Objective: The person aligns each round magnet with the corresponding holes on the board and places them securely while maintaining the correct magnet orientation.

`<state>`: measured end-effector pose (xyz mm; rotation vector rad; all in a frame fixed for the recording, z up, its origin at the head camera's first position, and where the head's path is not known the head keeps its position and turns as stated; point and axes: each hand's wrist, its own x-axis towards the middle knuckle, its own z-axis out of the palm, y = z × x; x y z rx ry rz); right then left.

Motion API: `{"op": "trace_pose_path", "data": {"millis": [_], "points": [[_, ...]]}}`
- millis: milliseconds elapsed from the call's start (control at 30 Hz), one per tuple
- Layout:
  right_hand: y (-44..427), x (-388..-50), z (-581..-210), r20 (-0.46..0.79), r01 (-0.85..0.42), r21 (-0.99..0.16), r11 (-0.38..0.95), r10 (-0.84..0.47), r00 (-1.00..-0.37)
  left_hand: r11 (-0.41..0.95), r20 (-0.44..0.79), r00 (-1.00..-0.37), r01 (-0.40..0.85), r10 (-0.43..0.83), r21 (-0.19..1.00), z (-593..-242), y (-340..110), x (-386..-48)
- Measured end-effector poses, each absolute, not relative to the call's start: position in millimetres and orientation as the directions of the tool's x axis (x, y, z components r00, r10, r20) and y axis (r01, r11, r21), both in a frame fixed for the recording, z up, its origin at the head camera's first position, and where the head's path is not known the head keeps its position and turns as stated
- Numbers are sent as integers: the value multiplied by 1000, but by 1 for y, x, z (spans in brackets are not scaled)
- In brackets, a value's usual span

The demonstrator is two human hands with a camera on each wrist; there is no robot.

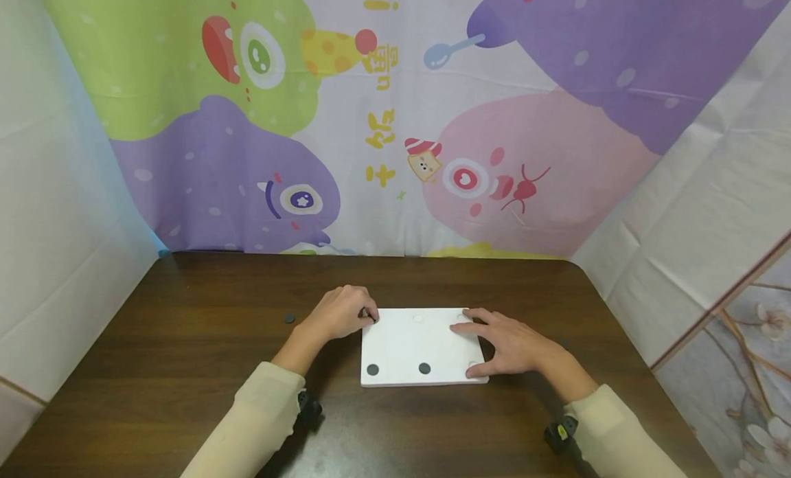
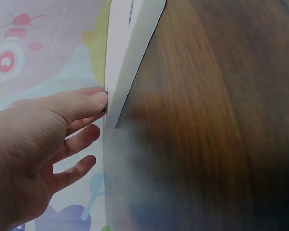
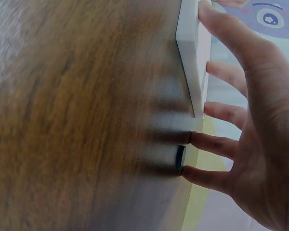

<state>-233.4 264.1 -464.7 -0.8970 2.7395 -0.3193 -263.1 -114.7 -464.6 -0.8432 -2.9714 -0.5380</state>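
A flat white board (image 1: 395, 340) lies on the brown table, with dark round discs at its near left corner (image 1: 373, 369) and near middle (image 1: 424, 369). Along its far edge a shallow round recess (image 1: 418, 319) shows. My left hand (image 1: 342, 312) is at the far left corner, where thumb and finger pinch another dark disc (image 2: 105, 102) against the board; most of that disc is hidden. My right hand (image 1: 516, 344) spreads its fingers over the board's right end, with thumb and some fingertips touching it. Two of its fingers reach past the board, near a dark disc (image 3: 181, 158).
One loose dark disc (image 1: 289, 319) lies on the table (image 1: 204, 368) left of my left hand. A cartoon-printed curtain (image 1: 383, 224) hangs behind the table, and pale sheets (image 1: 667, 210) stand at both sides.
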Motion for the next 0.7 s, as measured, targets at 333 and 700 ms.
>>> {"op": "trace_pose_path", "data": {"millis": [333,700], "points": [[263,-233,-463,-173,-538,-285,794,-594,-785,807,84,-855,512,512,294,-464,-112,-263],[264,-234,-464,-170,-540,-293,789,-598,-783,778,117,-837,542,535,318,-475,-116,-270]]}}
